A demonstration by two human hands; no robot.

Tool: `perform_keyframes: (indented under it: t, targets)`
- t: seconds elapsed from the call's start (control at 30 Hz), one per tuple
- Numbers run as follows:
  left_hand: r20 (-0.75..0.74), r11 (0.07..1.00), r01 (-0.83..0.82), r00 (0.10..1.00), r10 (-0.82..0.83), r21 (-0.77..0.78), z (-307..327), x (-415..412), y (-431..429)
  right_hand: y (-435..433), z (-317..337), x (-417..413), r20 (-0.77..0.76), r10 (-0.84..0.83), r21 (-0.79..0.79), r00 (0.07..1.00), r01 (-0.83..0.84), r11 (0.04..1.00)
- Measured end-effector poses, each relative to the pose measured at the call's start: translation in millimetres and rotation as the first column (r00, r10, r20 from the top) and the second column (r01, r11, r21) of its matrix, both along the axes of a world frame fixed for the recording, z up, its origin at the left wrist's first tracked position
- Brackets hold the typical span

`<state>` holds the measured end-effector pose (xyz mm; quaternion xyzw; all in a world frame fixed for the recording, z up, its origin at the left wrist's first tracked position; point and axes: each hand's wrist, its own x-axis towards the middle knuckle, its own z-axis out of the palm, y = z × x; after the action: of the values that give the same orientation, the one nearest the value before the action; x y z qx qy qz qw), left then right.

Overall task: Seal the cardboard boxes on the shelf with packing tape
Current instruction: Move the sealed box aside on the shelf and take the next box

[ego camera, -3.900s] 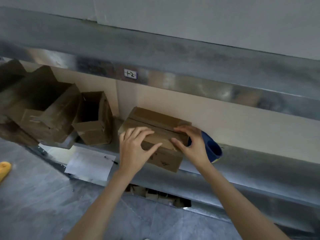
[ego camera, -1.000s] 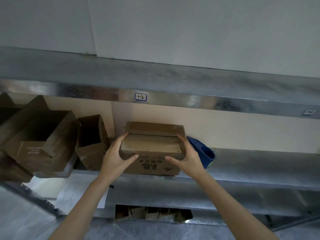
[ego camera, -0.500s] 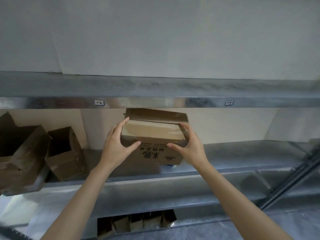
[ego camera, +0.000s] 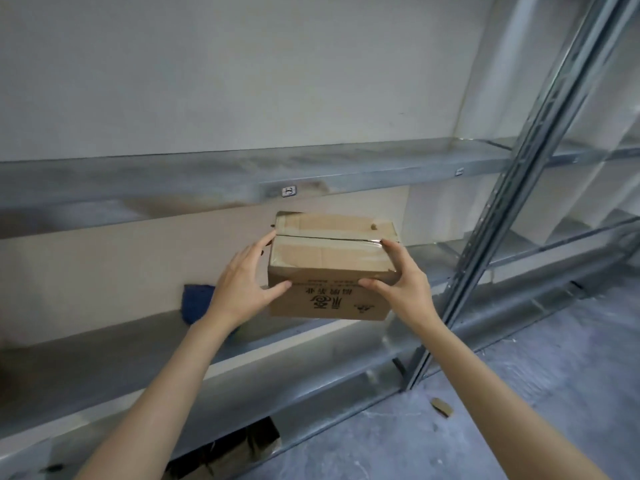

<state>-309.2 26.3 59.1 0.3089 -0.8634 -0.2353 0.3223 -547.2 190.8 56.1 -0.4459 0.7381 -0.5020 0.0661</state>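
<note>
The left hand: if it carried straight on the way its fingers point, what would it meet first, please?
The box: the left hand points right, already at its side. Whether the fingertips touch it is unclear.

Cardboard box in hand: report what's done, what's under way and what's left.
Done: the cardboard box has its flaps shut with clear tape along the seam. In hand: left hand and right hand hold it at the shelf. Left: setting it down; no other boxes show.

Head-worn view, close, facing metal shelf [ego camera: 242, 171]
</note>
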Motion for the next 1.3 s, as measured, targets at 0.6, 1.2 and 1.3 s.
perform_keyframes:
  t: [0.6, 1.2, 1.3]
  targets:
    - [0.334, 0.978, 0.018, 0.941, 0.053, -0.208, -59, -267, -61, -2, -38, -272, -0.075, -0.184, 0.156, 0.980, 0.193, 0.969]
    - [0.402, 0.973, -0.205, 0.886, 0.231, -0.108, -89, -382, -73, -63, -93, -457, 0.058, 0.079, 0.255, 0.995, -0.091, 0.963]
    - [0.425, 0.960, -0.265, 0.861, 0.280, -0.095, -93, -393, -65, -70, -102, -481, 0.041, 0.132, 0.280, 0.990, -0.138, 0.950]
